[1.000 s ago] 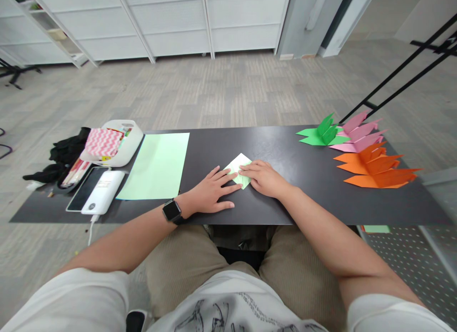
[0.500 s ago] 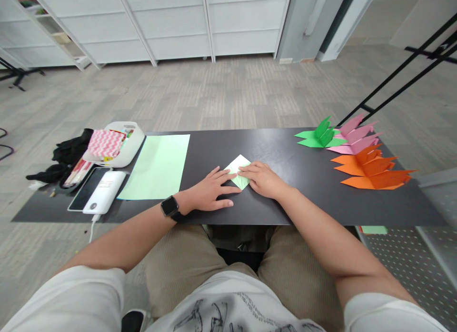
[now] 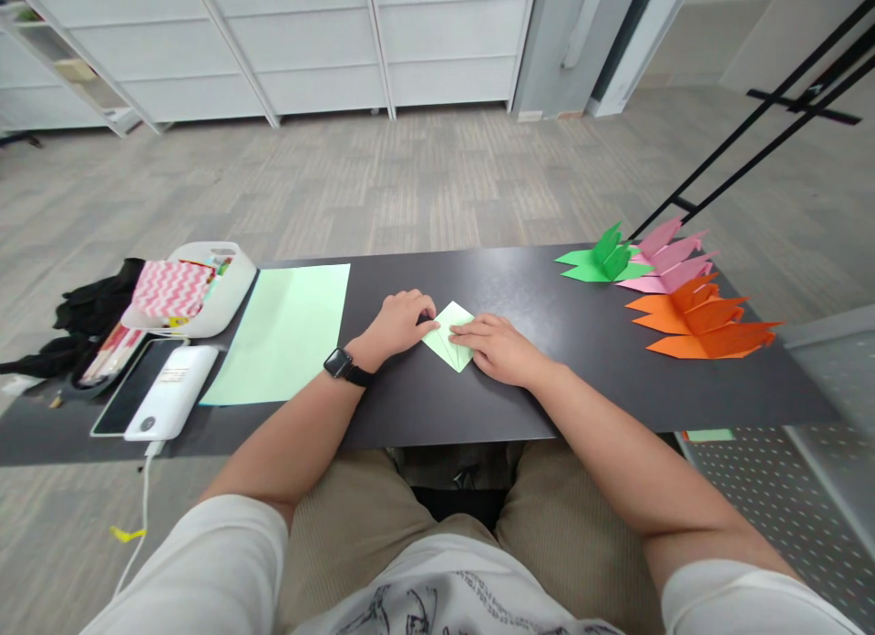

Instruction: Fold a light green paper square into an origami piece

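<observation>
Folded green paper (image 3: 443, 341) lies under my right fingers (image 3: 470, 329), not gripped; whether my left fingers (image 3: 418, 300) pinch its edge, I cannot tell. Likely mid-crease, needing steady pressure next.

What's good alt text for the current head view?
A person's right hand rests on a small, pale-green folded paper diamond on a dark table, the left hand at its upper-left edge. Left of them are a pale-green paper sheet, white power bank and white basket; to the right, green origami, pink origami and orange origami.
</observation>
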The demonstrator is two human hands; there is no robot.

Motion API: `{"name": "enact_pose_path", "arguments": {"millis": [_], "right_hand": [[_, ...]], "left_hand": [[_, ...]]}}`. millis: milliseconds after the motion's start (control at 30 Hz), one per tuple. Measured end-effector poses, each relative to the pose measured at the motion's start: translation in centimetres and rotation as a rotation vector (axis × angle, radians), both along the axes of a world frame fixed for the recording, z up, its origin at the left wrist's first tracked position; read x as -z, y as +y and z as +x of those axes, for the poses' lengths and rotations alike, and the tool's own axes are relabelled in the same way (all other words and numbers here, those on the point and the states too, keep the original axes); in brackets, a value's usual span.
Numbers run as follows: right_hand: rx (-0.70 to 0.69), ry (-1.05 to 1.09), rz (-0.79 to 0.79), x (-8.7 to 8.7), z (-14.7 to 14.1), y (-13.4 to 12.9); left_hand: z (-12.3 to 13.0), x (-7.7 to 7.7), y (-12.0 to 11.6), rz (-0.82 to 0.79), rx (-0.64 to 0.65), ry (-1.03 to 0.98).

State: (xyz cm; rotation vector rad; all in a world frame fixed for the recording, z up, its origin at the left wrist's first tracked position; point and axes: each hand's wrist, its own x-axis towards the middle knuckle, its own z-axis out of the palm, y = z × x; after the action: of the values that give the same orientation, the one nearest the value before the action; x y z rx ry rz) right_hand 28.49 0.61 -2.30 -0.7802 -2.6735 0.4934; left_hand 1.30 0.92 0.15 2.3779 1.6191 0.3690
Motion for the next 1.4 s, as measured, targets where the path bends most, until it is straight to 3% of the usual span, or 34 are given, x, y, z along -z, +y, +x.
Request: {"name": "enact_pose_path", "arguments": {"millis": [567,733,867,1000,1133,1267,1400], "right_hand": [[-0.007,0.034,0.003,-0.2,0.0,0.2],[-0.037,0.073,-0.024,-0.4,0.0,0.7],[-0.067,0.150,-0.160,-1.7,0.4,1.8],[0.116,0.186,-0.340,-3.4,0.8,3.9],[0.446,-0.037,-0.293,-3.6,0.2,5.4],[0.503,-0.133,-0.119,-2.7,-1.2,4.9],[0.486,-0.067,-0.100,-2.2,-2.0,4.0]], "left_hand": [[-0.4,1.3,0.5,0.018,-0.104,-0.227],[-0.3,1.1,-0.5,0.019,0.054,-0.212],[-0.1,1.0,-0.8,-0.004,0.069,-0.170],[0.1,0.7,-0.9,-0.006,0.069,-0.173],[0.1,0.5,-1.0,-0.001,0.060,-0.176],[0.2,0.3,-1.1,0.004,0.047,-0.171],[0.4,0.3,-1.0,0.007,0.022,-0.166]]}}
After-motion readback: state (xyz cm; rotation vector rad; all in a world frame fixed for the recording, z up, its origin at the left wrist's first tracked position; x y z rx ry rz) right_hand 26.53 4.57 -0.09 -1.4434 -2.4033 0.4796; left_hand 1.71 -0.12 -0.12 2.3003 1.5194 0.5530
